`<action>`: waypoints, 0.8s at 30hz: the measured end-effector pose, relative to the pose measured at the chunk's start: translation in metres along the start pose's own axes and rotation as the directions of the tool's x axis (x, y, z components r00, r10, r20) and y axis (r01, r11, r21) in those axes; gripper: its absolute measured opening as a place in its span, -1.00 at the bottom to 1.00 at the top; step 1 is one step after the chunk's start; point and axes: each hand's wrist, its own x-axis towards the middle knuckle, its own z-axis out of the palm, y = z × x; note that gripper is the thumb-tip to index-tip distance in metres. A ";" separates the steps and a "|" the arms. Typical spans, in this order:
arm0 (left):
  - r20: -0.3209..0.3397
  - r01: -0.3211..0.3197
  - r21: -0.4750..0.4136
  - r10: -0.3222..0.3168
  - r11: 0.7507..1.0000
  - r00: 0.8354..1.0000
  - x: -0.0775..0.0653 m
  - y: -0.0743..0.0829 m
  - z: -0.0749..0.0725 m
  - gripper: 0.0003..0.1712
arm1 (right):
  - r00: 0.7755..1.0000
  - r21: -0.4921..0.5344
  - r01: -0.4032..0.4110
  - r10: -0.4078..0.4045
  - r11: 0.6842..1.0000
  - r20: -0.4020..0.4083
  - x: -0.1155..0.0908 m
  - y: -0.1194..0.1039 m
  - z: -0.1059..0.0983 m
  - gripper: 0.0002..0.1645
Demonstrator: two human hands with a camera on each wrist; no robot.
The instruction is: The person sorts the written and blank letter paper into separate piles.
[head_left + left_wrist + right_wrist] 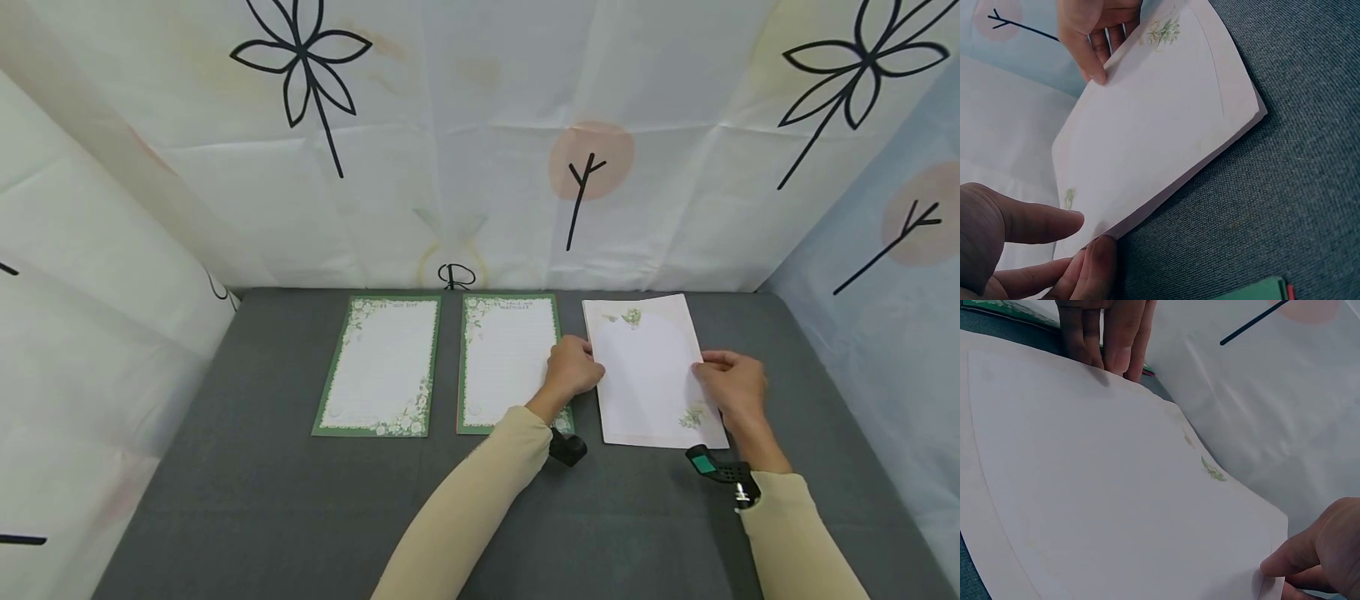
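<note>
A thin stack of white stationery paper (648, 375), with a pale border and small green plant prints, lies at the right of the table. My left hand (574, 367) holds its left edge, thumb over the top and fingers against the side. On the opposite edge, my right hand (733, 385) pinches the paper between thumb and fingers. In the left wrist view the stack (1141, 125) looks slightly bowed, with its lower edge showing more than one layer. Beneath my left forearm is a green-bordered lined sheet (510, 358), partly covered.
Another green-bordered sheet (382, 367) with white flowers lies farther left. All rest on a dark grey cloth-covered table (300, 517). White fabric (495, 200) with flower and tree drawings hangs behind and at both sides.
</note>
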 end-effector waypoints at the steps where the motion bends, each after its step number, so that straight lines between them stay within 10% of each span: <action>1: 0.001 -0.002 -0.001 0.002 1.000 1.000 0.000 0.000 0.000 -0.91 | 1.000 -0.007 0.006 -0.006 1.000 -0.002 0.000 0.000 0.000 -0.55; 24: 0.005 -0.023 -0.002 0.023 1.000 1.000 -0.005 0.005 -0.002 -0.45 | 0.998 -0.117 -0.015 0.022 0.993 0.060 0.002 -0.001 0.001 -0.39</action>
